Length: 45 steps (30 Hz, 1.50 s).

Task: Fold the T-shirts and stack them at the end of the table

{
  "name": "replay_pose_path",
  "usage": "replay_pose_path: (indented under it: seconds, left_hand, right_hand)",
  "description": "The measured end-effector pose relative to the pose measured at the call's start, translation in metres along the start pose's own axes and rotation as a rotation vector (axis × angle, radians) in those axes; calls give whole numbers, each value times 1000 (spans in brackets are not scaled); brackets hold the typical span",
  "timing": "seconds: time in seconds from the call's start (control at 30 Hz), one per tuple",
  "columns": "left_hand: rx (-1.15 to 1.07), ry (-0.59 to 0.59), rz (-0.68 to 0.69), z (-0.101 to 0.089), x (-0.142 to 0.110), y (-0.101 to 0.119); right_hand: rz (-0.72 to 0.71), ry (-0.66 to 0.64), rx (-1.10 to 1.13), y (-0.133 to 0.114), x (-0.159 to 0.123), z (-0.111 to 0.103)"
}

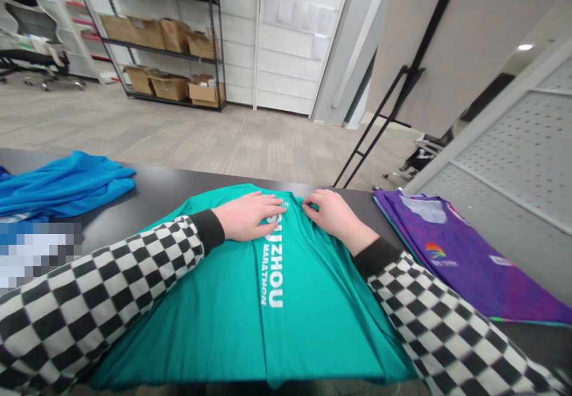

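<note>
A teal running shirt (286, 324) lies spread on the dark table, with white "SUZHOU MARATHON" lettering running down its middle. Its collar end lies toward the table's far edge, and its near end hangs over the table's near edge. My left hand (248, 216) rests on the fabric with its fingertips near the collar. My right hand (333, 216) has curled fingers that seem to pinch the fabric just right of the lettering. Checkered sleeves with black cuffs cover both my forearms.
A folded purple printed shirt (447, 259) lies to the right on the dark table (170, 196), and a crumpled blue garment (67, 184) lies to the left. Beyond the far edge are a carpeted floor, a black easel stand, and metal shelves (161, 44) holding cardboard boxes.
</note>
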<state>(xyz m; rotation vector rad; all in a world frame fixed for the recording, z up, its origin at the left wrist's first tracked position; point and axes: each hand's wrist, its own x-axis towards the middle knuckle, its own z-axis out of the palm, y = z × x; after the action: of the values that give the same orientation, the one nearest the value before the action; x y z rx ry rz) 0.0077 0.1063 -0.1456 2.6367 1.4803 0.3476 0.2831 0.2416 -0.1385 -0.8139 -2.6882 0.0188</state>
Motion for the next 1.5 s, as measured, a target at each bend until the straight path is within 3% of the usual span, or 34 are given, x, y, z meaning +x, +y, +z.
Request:
replay_pose_path:
  seconds: [0.23, 0.37, 0.67, 0.9, 1.23, 1.5]
  left_hand:
    - [6, -24, -16, -2, 0, 1]
    - [-3, -41, -20, -3, 1, 1]
    - [-22, -38, -27, -3, 4, 1]
    - [-30, -38, -33, -2, 3, 0]
    - [-26, -52, -37, -4, 4, 1]
    - [-51, 9, -4, 7, 2, -9]
  right_hand:
    - [184, 148, 66, 8, 2, 3]
    - [292, 108, 95, 15, 7, 7]
    - [281, 31, 99, 23, 29, 15]
    - [182, -15, 110, 30, 34, 20]
    - [191, 90, 95, 23, 29, 16]
    - [-4, -16, 65, 16, 26, 6]
